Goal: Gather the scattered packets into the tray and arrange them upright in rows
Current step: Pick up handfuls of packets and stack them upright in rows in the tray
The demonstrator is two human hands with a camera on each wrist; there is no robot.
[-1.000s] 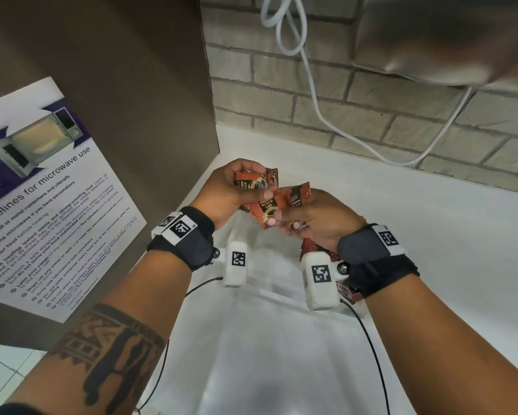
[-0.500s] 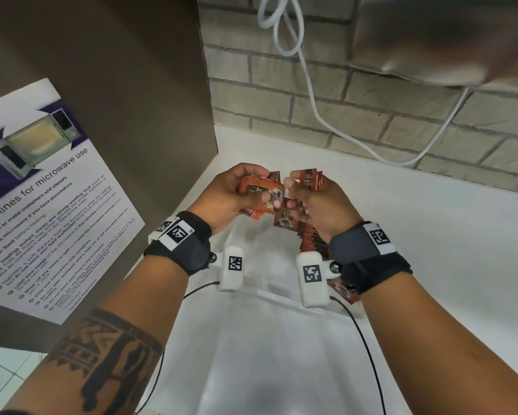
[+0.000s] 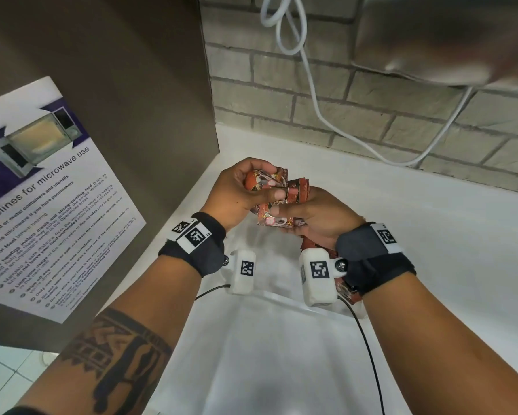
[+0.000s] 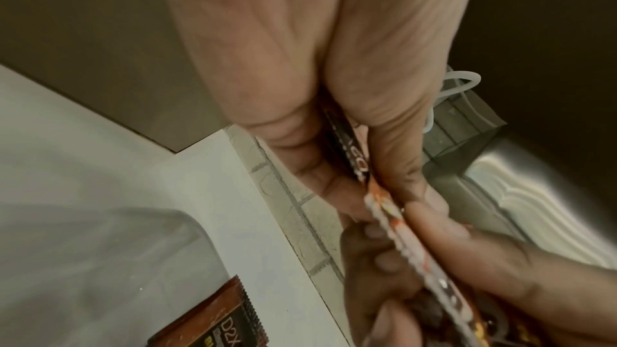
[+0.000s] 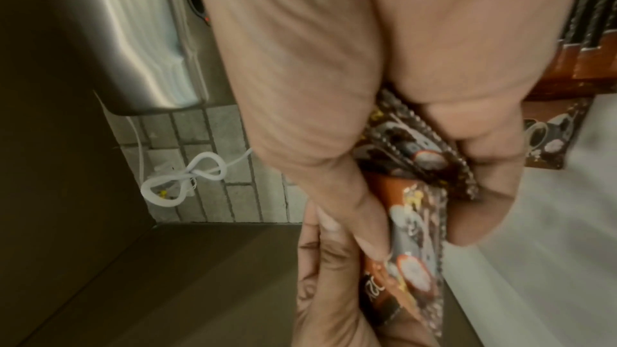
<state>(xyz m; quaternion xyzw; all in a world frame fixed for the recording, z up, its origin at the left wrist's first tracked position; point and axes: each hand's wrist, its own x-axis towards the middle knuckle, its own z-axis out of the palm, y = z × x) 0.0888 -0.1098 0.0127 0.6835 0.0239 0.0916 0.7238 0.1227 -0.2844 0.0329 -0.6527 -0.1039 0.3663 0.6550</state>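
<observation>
Over the far end of the clear tray (image 3: 284, 299), both hands hold red-brown coffee packets. My left hand (image 3: 265, 187) grips a small bunch of packets (image 3: 277, 177) between thumb and fingers, seen edge-on as a packet (image 4: 350, 160) in the left wrist view. My right hand (image 3: 283, 217) pinches other packets (image 3: 277, 222) just below, and the two bunches touch. The right wrist view shows those packets (image 5: 414, 160) in its curled fingers. More packets (image 3: 346, 292) stand in the tray under my right wrist, as a row of packets (image 5: 584, 44). One packet (image 4: 213, 321) lies lower down.
A brown side panel with a microwave-use poster (image 3: 42, 205) stands close on the left. The brick wall (image 3: 281, 94) behind carries a looped white cable (image 3: 284, 22). A steel appliance (image 3: 446, 37) hangs at the upper right. White counter (image 3: 446, 250) stretches to the right.
My right hand has dropped a little and turned its packets flatter, so they now sit under the left thumb. The left hand has stayed in place with its bunch.
</observation>
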